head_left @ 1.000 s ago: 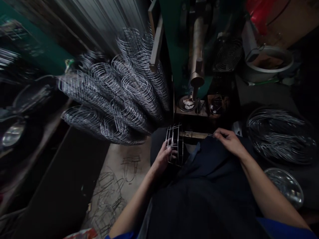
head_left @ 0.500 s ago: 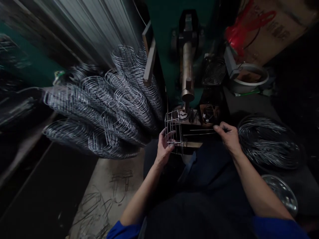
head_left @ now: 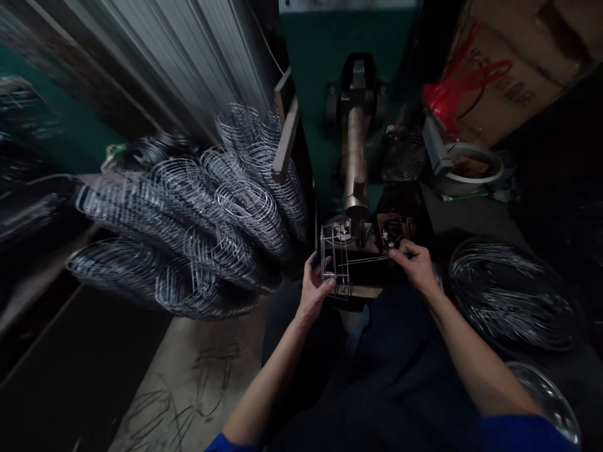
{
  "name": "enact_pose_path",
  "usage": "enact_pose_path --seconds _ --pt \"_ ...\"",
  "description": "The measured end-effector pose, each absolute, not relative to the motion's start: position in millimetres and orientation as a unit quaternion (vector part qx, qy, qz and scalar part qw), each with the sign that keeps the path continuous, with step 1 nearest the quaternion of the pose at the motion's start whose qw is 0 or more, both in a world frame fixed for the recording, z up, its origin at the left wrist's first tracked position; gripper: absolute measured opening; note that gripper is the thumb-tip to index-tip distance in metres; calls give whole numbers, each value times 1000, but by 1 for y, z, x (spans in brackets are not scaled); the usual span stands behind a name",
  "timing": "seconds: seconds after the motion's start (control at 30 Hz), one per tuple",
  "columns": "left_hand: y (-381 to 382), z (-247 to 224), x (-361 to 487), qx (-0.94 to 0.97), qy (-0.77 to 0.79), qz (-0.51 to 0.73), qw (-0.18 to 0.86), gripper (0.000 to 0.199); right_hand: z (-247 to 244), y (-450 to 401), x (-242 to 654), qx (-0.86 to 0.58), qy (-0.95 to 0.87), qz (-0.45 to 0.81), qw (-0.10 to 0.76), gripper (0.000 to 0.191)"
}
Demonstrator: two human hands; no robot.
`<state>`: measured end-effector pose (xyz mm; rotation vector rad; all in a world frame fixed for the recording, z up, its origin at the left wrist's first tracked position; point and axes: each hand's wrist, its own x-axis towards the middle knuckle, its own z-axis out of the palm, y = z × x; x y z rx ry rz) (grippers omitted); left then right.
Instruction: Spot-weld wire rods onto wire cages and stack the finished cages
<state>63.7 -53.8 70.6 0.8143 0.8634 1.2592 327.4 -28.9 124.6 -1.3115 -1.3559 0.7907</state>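
Green machine [head_left: 311,63] behind, right fingers [head_left: 398,256] tight on wire [head_left: 365,260], now nearer left fingers [head_left: 328,286] around metal frame [head_left: 335,254]

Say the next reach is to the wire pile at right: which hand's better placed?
Right, I'd judge. The right hand is nearer the wire pile and pinches only thin wire; the left hand is farther across, gripping the wire frame.

An open, silver metal wire cage [head_left: 334,251] is held on edge in the left hand [head_left: 315,294]; a thin, straight silver metal rod [head_left: 365,260], pinched nearly level in the right hand [head_left: 416,265], is pointed toward it.
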Motion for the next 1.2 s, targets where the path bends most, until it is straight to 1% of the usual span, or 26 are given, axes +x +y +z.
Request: enact_pose_path --seconds 0.2,0.47,0.9,1.2 --pt "-43 71 69 348 388 562 641 90 121 -16 329 -549 -577 316 516 61" --pt "-35 72 76 344 407 569 626 90 115 -2 333 -551 -585 302 513 59" --pt "-19 75 87 328 408 581 623 90 111 14 343 -563 -584 299 503 62" --pt "-11 76 90 328 405 577 628 96 119 19 346 -562 -594 289 499 60"
